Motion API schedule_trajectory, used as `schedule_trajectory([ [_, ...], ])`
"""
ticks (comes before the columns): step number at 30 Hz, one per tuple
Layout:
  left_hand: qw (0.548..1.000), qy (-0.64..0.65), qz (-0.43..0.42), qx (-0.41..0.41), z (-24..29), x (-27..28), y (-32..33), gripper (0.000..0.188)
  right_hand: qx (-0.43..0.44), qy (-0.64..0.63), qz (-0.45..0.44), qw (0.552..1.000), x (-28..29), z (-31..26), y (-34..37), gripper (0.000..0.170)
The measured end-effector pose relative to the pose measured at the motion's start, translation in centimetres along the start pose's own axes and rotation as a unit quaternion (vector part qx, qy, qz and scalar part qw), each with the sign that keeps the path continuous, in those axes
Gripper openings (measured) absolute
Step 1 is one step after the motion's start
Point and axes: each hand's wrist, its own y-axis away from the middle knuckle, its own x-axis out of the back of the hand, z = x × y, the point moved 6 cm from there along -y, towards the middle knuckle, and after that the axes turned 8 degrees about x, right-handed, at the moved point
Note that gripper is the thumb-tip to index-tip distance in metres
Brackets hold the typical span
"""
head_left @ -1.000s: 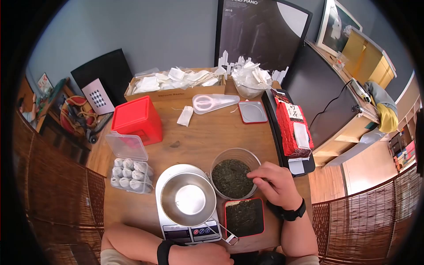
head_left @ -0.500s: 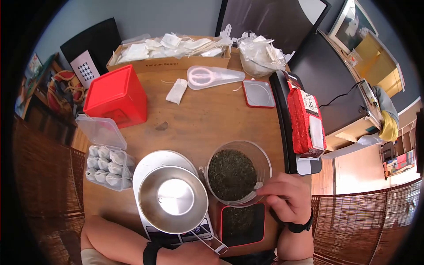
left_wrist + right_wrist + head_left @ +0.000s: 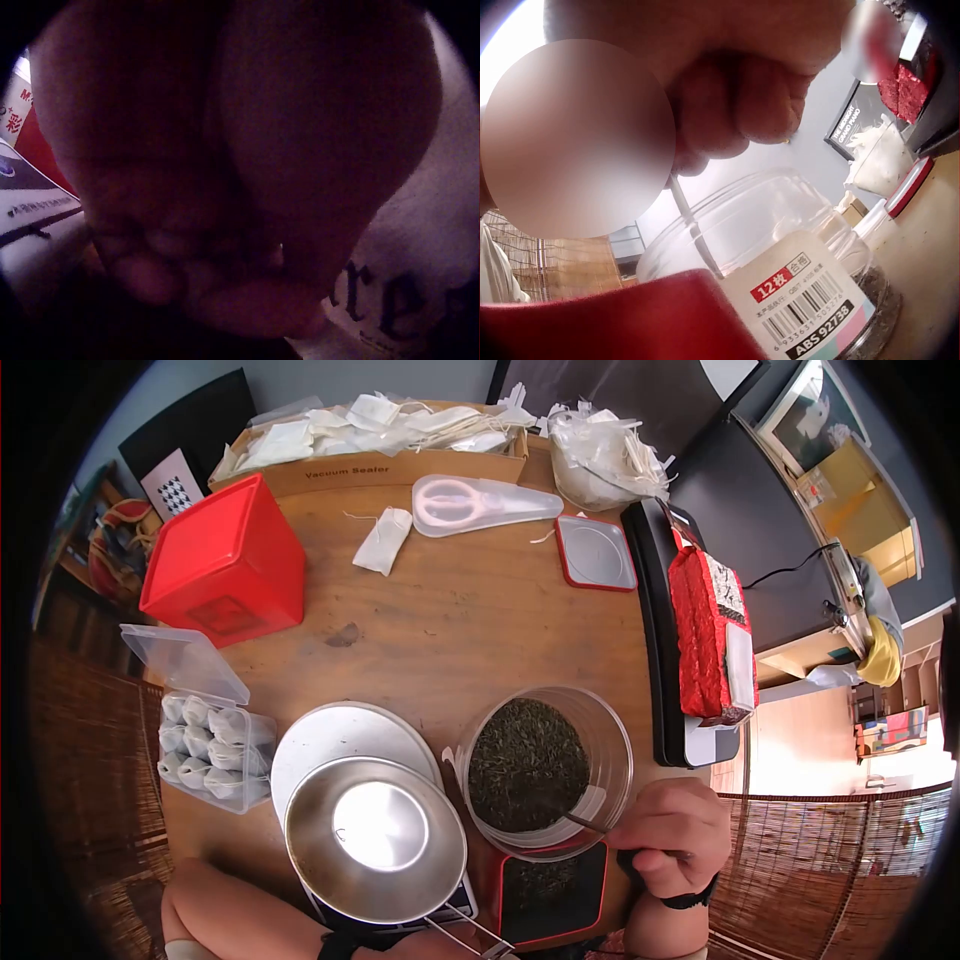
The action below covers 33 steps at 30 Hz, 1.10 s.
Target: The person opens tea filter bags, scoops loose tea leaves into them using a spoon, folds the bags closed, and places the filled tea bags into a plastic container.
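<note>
At near right, right hand (image 3: 672,835) pinches thin handle (image 3: 586,822), long axis slanting down far-left into dark leaves (image 3: 528,765) inside clear tub (image 3: 610,755); left hand (image 3: 240,172) too dark to tell grip.

The pan (image 3: 376,840) sat on the scale (image 3: 310,740), left of the jar (image 3: 615,775) (leaves (image 3: 528,765) inside it); the tin (image 3: 602,890) stood before the jar.
</note>
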Motion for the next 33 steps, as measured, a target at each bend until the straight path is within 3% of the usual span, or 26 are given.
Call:
schedule_trajectory([
  [4, 1.000, 0.018, -0.006, 0.000, 0.1, -0.4, -0.6, 0.019, -0.031, 0.014, 0.007, 0.999, 0.1, 0.7, 0.4, 0.026],
  [9, 0.999, 0.036, -0.012, 0.003, -0.1, -0.7, -0.8, 0.019, -0.039, 0.078, 0.101, 0.991, 1.1, 0.5, 0.8, 0.021],
  [19, 0.998, 0.065, -0.012, 0.012, -0.3, -0.8, -0.8, 0.019, -0.031, 0.046, 0.044, 0.997, 0.4, 1.0, 0.5, 0.019],
  [22, 0.997, 0.076, -0.012, 0.013, -0.1, -0.7, -0.7, 0.020, 0.010, 0.014, 0.079, 0.997, 0.6, 0.6, 0.7, 0.017],
  [24, 0.997, 0.081, -0.011, 0.015, 0.0, -0.6, -0.6, 0.020, -0.030, 0.036, 0.148, 0.988, 1.2, 1.0, 1.7, 0.011],
  [27, 0.996, 0.089, -0.014, 0.017, 0.2, -0.5, -0.4, 0.020, -0.052, 0.062, 0.157, 0.984, 1.1, 1.6, 1.7, 0.012],
  [33, 0.995, 0.100, -0.012, 0.023, 0.3, 0.0, -0.3, 0.020, -0.035, 0.090, 0.058, 0.994, 0.6, 1.7, 0.5, 0.017],
])
